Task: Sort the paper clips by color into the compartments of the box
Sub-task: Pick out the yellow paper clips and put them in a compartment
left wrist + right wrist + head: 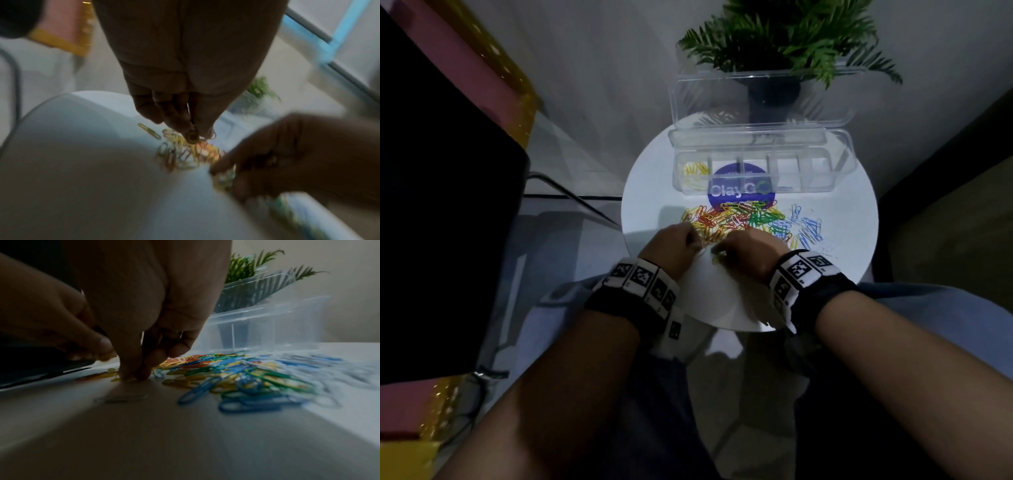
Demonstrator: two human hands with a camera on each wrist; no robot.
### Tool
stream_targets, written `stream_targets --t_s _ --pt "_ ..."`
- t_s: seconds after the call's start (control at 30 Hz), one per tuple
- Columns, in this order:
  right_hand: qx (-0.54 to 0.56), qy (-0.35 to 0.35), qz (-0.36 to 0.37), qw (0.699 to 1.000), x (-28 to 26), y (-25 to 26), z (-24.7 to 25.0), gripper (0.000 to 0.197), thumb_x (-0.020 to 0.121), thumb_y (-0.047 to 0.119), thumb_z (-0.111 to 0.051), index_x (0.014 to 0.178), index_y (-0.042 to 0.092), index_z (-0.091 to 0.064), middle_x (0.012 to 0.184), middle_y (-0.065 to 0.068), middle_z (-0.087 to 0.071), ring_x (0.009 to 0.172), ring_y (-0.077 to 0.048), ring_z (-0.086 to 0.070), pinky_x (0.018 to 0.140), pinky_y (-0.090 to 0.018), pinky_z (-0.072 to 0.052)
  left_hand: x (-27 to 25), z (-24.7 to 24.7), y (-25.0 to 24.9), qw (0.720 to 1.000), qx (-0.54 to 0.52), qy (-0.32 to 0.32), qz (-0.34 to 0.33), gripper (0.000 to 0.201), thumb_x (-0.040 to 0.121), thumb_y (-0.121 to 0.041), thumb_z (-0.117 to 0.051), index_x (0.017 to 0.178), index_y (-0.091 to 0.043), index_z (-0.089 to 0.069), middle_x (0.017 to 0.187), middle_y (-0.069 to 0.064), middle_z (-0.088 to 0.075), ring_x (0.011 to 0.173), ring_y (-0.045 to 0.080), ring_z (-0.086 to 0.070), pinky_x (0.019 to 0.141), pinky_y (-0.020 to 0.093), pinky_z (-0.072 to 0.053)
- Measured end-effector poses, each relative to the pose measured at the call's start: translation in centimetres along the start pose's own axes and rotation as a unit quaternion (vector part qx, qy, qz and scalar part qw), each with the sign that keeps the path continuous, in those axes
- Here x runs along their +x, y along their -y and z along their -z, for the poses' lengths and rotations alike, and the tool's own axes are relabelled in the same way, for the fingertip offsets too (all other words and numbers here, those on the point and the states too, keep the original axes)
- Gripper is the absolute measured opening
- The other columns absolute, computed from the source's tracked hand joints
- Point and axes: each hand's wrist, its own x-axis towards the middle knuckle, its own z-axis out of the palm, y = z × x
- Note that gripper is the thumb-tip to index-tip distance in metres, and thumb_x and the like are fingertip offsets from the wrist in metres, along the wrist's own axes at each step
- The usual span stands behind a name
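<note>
The right hand (144,331) presses its curled fingertips (133,374) onto the white tabletop (185,443) at the near edge of a multicoloured paper clip pile (236,374). Behind the pile stands the clear box (267,327), fern fronds (242,267) showing above it.

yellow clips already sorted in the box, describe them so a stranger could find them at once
On the round white table, behind the loose clip pile, stands a clear box. The yellow clips fill its far-left compartment, the only one with clips visible in it.
</note>
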Motion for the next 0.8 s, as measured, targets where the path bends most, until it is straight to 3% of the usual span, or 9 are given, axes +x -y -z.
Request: stream_targets --t_s 0.17,0.3,0.43,0.53,0.67,0.8 --pt "-0.028 0.005 0.002 1.0 1.0 0.1 0.0 0.024 0.089 0.02 -0.056 0.109 0.018 -0.068 0.113 -0.011 -0.06 0.102 -0.028 -0.058 0.078 -0.026 -0.041 0.2 0.9 0.8 0.985 -0.166 -0.05 0.021 0.001 0.088 -0.013 -0.06 0.088 -0.014 -0.06 0.084 0.003 -0.063 0.071 0.012 -0.059 0.069 0.019 -0.043" --pt "-0.037 -0.024 0.007 0.999 1.0 -0.2 -0.6 0.022 0.087 0.02 -0.059 0.1 0.004 -0.068 0.106 -0.016 -0.054 0.092 -0.031 -0.057 0.076 -0.033 -0.048 0.3 1.1 1.2 0.966 -0.252 -0.043 0.032 0.004 0.09 -0.008 -0.057 0.09 -0.012 -0.059 0.072 -0.003 -0.06 0.048 -0.008 -0.058 0.052 0.004 -0.043" --pt "0.048 -0.041 -0.02 0.998 0.7 -0.7 -1.1 0.016 0.086 0.019 -0.061 0.088 0.004 -0.065 0.094 -0.016 -0.06 0.085 -0.029 -0.058 0.077 -0.036 -0.049 0.7 1.7 0.9 0.952 -0.298 -0.069 0.029 0.012 0.089 -0.005 -0.057 0.084 -0.016 -0.06 0.07 -0.003 -0.061 0.049 -0.007 -0.057 0.061 0.013 -0.048" --pt "0.241 -0.122 -0.072 0.96 0.4 -0.8 -0.2 0.019 0.083 0.012 -0.062 0.066 0.017 -0.057 0.065 0.001 -0.058 0.065 -0.018 -0.054 0.063 -0.027 -0.044 1.7 2.6 0.4 0.938 -0.333 -0.095 0.029 0.022 0.088 -0.002 -0.058 0.078 -0.022 -0.062 0.069 -0.001 -0.064 0.052 -0.001 -0.059 0.065 0.022 -0.049" --pt "0.361 -0.173 -0.085 0.912 0.7 -0.5 2.4 0.014 0.079 0.011 -0.071 0.074 0.02 -0.06 0.062 0.003 -0.055 0.051 0.001 -0.051 0.058 -0.008 -0.043 3.6 4.1 -0.8 0.922 -0.362 -0.139 0.024 0.009 0.088 -0.002 -0.057 0.092 -0.006 -0.064 0.068 0.001 -0.062 0.049 -0.003 -0.058 0.059 0.013 -0.052" --pt "0.446 -0.207 -0.081 0.867 1.5 -0.3 4.7 0.019 0.078 0.003 -0.07 0.072 0.017 -0.059 0.061 -0.003 -0.057 0.048 -0.005 -0.057 0.061 -0.021 -0.051 6.3 5.3 -1.8 0.917 -0.349 -0.192 0.008 0.011 0.087 -0.003 -0.057 0.092 -0.006 -0.066 0.062 0.0 -0.059 0.048 -0.004 -0.054 0.059 0.013 -0.047"
